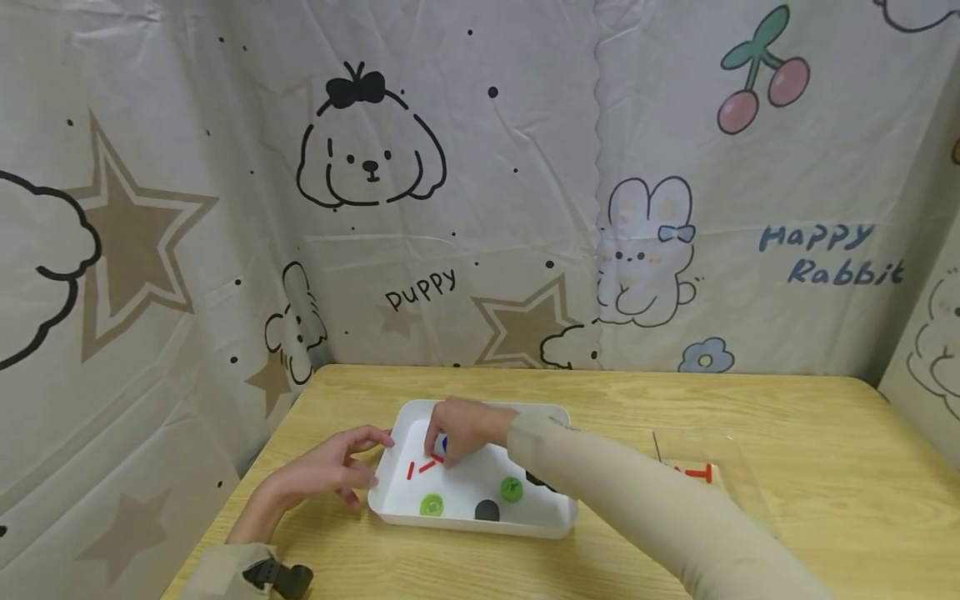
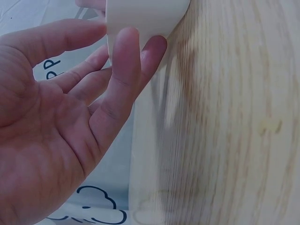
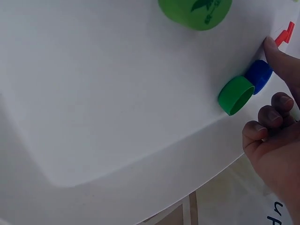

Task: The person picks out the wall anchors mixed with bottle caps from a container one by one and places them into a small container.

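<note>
Right hand (image 1: 463, 429) reaches into white tray (image 1: 467, 524) on wooden table (image 1: 825, 500), printed cloth (image 1: 517, 225) behind.

1. Head: looks forward and down, farthest back; frames tray (image 1: 468, 487) and backdrop (image 1: 525, 167).
2. Left wrist: close, faces along left hand (image 2: 61, 103) to tray's outer wall.
3. Right wrist: close, looks into tray.
4. Shared, head and right wrist: tray interior.

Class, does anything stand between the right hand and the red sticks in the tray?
Nothing visible does. The right hand is inside the white tray, its fingers right by the nearest of the red sticks. The blue cap and the green cap next to it lie off to the side.
</note>
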The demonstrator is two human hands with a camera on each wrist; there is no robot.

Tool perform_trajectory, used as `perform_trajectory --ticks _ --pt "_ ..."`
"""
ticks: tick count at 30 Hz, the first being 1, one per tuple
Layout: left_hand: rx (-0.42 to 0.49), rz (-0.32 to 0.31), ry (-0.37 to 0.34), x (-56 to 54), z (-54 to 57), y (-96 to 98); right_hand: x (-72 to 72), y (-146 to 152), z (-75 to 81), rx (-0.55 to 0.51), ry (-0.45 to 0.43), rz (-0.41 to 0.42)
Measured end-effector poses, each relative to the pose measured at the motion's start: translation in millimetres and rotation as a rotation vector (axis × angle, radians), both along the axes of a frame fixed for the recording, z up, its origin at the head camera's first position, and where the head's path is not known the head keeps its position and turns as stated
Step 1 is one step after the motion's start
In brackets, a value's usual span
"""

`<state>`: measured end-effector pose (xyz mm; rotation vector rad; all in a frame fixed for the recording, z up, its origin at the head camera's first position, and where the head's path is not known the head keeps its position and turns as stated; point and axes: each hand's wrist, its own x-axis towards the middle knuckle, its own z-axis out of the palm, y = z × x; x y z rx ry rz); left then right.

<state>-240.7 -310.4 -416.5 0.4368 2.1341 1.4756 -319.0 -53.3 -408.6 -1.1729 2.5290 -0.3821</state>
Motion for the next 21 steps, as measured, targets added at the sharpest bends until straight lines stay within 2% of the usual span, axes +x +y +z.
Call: perform_trajectory --ticks 12,21 --pt "-0.033 0.018 0.000 0.4 0.2 0.9 2.8 4.1 0.0 -0.036 -0.042 -0.027" --pt "-0.038 0.018 0.001 -0.3 -1.0 -0.2 -3.8 9.9 -5.2 -0.096 -0.068 -0.005"
